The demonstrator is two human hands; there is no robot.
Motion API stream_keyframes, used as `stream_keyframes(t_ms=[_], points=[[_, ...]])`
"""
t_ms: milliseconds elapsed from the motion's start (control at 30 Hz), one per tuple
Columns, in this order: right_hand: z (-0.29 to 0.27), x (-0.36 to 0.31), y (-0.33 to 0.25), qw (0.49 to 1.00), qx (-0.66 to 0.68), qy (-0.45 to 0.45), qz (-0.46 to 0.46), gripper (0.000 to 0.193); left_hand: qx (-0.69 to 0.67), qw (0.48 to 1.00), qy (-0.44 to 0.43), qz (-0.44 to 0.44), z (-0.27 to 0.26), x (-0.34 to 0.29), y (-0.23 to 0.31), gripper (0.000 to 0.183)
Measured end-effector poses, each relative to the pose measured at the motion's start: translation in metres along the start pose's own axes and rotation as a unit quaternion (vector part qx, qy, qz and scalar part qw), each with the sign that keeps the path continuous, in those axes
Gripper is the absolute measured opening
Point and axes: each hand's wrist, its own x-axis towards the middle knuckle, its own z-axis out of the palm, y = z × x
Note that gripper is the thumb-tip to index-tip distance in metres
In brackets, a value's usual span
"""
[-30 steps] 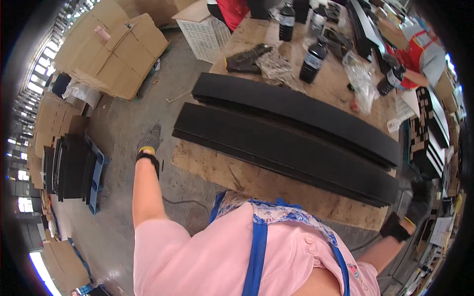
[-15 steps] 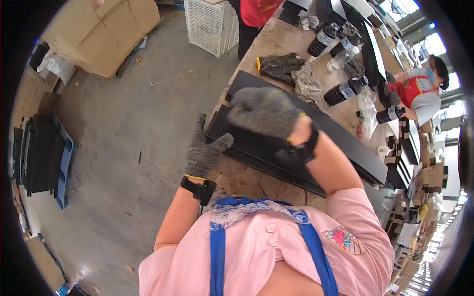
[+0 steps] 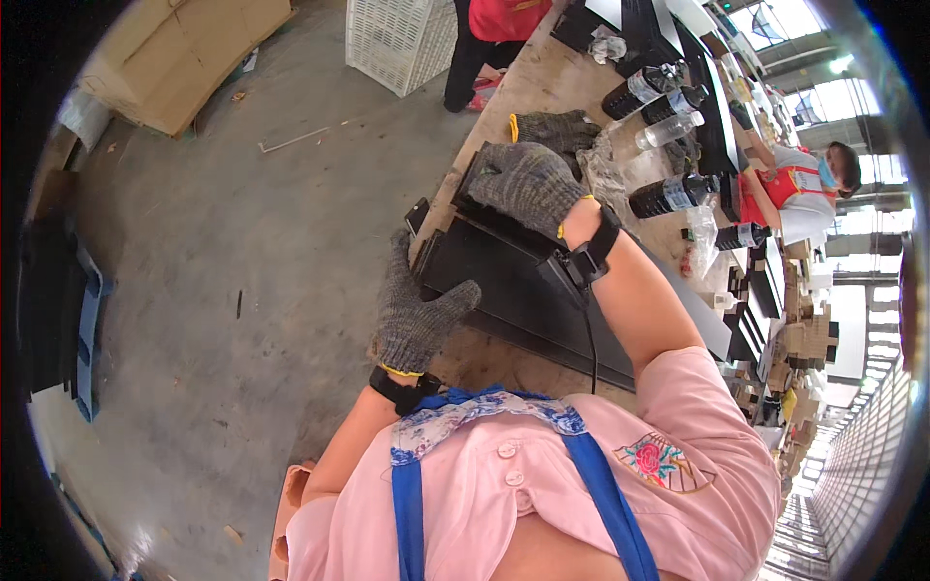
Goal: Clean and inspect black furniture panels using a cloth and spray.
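Observation:
Grey knit work gloves with yellow cuffs cover both my hands. Flat black boards lie stacked on the workbench in front of me. At their left end, my left hand is open, its thumb held away from the fingers. My right hand lies over the left end of the far board, fingers curled; whatever is under its palm is hidden. Just beyond it are a spare dark glove with a yellow cuff and a crumpled grey rag. A small black piece sticks out at the bench's left edge.
Several dark-liquid bottles and a clear bottle lie past the boards. A co-worker in a red apron stands across the bench; another person is at the far end. A white crate and cardboard stand on the floor.
My right hand has gone from blurred motion over the boards to the far board's left end. The near board shows more of its surface. The co-worker across the bench has shifted position.

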Motion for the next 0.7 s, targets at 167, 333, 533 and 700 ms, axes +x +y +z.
stream_keyframes(t_ms=[167, 333, 533, 700], points=[[0.031, -0.005, -0.009, 0.991, 0.117, 0.03, -0.056, 0.02, -0.026, 1.0, 0.015, -0.003, 0.001, -0.004, 0.002, 0.104], [0.024, -0.052, 0.002, 0.988, 0.101, 0.054, -0.102, 0.014, 0.0, 0.999, 0.043, -0.021, 0.009, -0.01, 0.017, 0.104], [0.014, -0.21, 0.016, 0.932, 0.215, -0.103, 0.273, 0.036, 0.122, 0.99, 0.064, 0.016, 0.008, -0.011, 0.02, 0.104], [0.004, -0.303, 0.0, 0.867, 0.257, -0.01, 0.427, 0.028, 0.566, 0.734, -0.01, 0.374, 0.06, -0.008, 0.049, 0.091]])
